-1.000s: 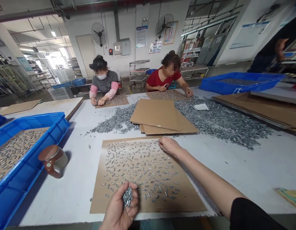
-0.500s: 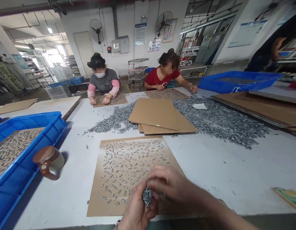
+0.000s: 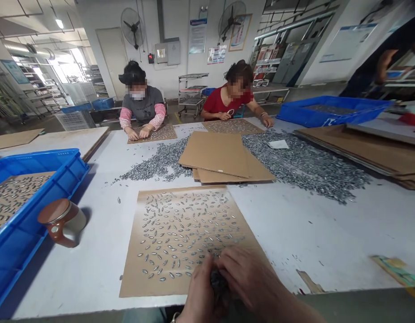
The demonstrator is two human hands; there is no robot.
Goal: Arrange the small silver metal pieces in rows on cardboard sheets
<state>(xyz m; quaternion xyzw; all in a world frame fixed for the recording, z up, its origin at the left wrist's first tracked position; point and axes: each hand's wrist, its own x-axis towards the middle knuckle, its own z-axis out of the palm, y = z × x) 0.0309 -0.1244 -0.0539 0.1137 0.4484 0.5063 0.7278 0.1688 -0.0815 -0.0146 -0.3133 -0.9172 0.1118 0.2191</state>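
Observation:
A brown cardboard sheet [image 3: 160,285] lies on the white table, covered with rows of small silver metal pieces [image 3: 170,246]. Over its lower right edge, my left hand [image 3: 200,291] is cupped around a clump of the same metal pieces [image 3: 219,282]. My right hand [image 3: 249,278] is bent over that clump from the right, its fingertips close to the left thumb; what they pinch, if anything, is hidden. Beyond the sheet, a large heap of loose silver pieces [image 3: 304,166] spreads on both sides of stacked cardboard sheets [image 3: 216,152].
At the left stand a brown mug [image 3: 64,222] and a blue crate [image 3: 64,172] holding a filled sheet. Across the table two people [image 3: 143,105] [image 3: 231,98] work over their own sheets. Another blue crate [image 3: 288,114] and stacked cardboard [image 3: 369,148] are at the right.
My right hand has moved down and slightly right, closer over the clump. My left hand has also shifted right and lower. The view has shifted a little.

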